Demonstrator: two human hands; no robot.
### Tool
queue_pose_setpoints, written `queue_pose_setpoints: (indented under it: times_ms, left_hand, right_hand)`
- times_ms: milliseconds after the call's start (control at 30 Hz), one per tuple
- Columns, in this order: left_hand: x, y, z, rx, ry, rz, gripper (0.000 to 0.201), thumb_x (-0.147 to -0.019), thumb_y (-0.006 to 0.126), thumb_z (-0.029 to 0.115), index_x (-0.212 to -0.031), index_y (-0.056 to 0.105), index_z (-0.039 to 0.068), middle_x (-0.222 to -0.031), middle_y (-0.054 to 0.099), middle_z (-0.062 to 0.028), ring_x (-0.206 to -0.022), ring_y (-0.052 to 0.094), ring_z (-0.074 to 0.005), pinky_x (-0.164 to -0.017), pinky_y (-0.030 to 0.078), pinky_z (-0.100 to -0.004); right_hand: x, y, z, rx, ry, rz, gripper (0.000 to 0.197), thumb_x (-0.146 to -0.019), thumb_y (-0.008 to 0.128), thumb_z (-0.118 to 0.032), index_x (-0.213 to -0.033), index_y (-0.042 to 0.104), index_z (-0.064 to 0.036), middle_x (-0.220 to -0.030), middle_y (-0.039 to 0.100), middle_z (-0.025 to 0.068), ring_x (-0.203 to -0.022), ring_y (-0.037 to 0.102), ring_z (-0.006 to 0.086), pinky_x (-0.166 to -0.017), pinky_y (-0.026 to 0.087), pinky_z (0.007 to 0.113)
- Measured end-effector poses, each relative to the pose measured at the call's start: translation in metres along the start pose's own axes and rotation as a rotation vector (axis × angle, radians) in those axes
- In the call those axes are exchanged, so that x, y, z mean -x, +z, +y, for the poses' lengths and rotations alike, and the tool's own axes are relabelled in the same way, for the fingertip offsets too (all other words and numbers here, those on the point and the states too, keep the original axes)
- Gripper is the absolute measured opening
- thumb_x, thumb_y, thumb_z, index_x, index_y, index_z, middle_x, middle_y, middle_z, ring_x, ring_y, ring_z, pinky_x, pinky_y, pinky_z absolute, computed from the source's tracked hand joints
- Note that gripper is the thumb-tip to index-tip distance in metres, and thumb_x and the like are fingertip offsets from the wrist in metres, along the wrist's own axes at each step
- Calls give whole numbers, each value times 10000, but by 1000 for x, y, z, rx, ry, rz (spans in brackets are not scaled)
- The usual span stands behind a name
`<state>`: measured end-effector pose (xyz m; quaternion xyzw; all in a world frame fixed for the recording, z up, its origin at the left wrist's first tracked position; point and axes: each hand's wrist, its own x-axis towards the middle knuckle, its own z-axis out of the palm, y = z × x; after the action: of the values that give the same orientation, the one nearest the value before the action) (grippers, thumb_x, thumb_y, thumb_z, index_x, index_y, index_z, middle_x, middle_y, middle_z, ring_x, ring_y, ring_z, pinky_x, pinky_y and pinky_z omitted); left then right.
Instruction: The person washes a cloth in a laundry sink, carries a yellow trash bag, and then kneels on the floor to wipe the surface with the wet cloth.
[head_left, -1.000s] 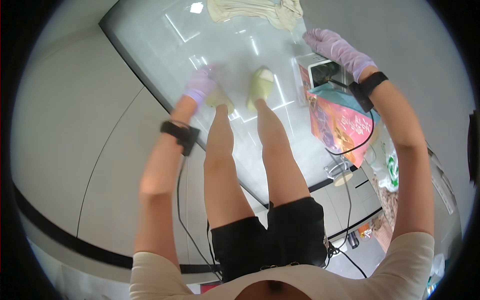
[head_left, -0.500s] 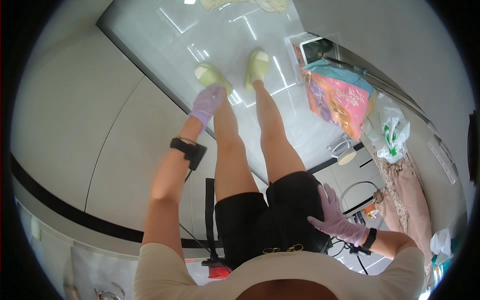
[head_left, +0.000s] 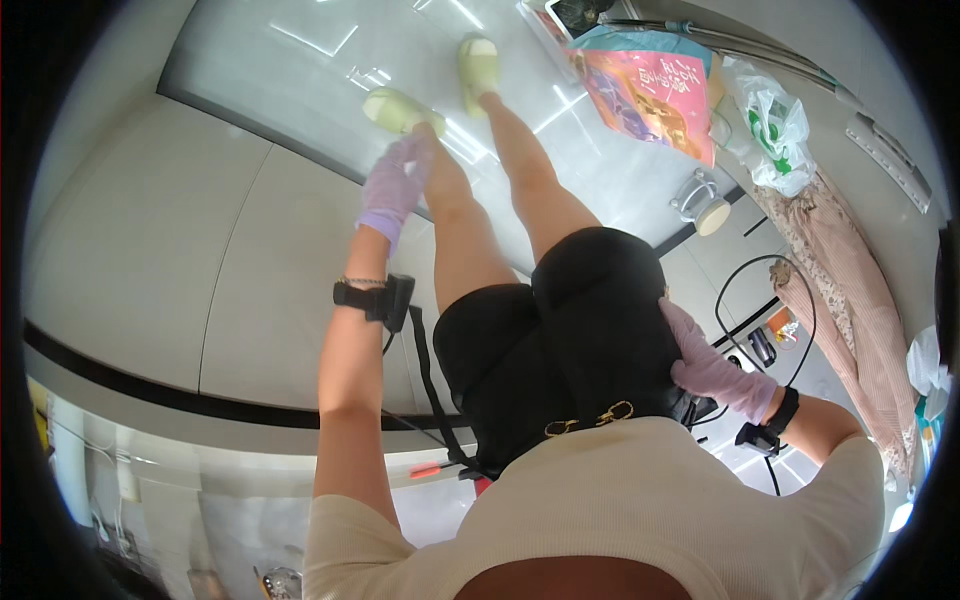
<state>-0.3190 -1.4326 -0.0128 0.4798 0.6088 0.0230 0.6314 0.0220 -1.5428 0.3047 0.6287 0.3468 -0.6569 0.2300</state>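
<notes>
Around your hips sit black shorts [head_left: 575, 325]; your gloved right hand [head_left: 715, 365] rests at their right side, thumb wide from fingers, seemingly a bracing step, any reach calling for its release. Near your left shin [head_left: 448, 182]: gloved left hand [head_left: 397, 180], finger closure impossible to tell.

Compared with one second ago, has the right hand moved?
Yes: the right hand came back from beyond the pink bag to its near side, by the shorts.
</notes>
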Motion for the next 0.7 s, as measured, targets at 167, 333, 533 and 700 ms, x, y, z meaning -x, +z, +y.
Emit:
queue_pose_setpoints:
  times_ms: [167,333,533,700]
  left_hand:
    - [74,29,75,31,548,-394,433,-835,642,226,-1256,567,160,-1239,578,-64,-1141,533,-247,-980,418,-348]
    - [105,86,125,-42,924,-639,617,-706,732,367,-1268,540,198,-1329,471,-41,-1198,461,-263,-1028,352,-396]
    - [106,114,146,-41,948,-708,582,-607,794,381,-1110,603,159,-1181,540,-17,-1130,496,-243,-940,403,-388]
    - [100,114,146,-51,943,-744,491,-610,786,390,-1006,623,150,-1023,578,-6,-1020,530,-233,-837,436,-378]
  right_hand:
    - [32,-21,47,186,47,201,306,-781,548,-20,-1086,547,-41,-1209,507,119,-1205,416,285,-1026,333,392]
    - [44,6,38,-209,264,109,271,-752,775,-235,-894,609,-75,-1222,499,102,-1235,382,269,-1049,297,369]
    - [36,17,5,-1031,464,239,358,-883,650,-257,-1137,612,-8,-1166,590,41,-1070,526,125,-971,370,295]
    - [34,13,-25,-1053,446,254,398,-895,631,-289,-1192,584,-27,-1106,626,29,-1062,524,111,-958,370,276]
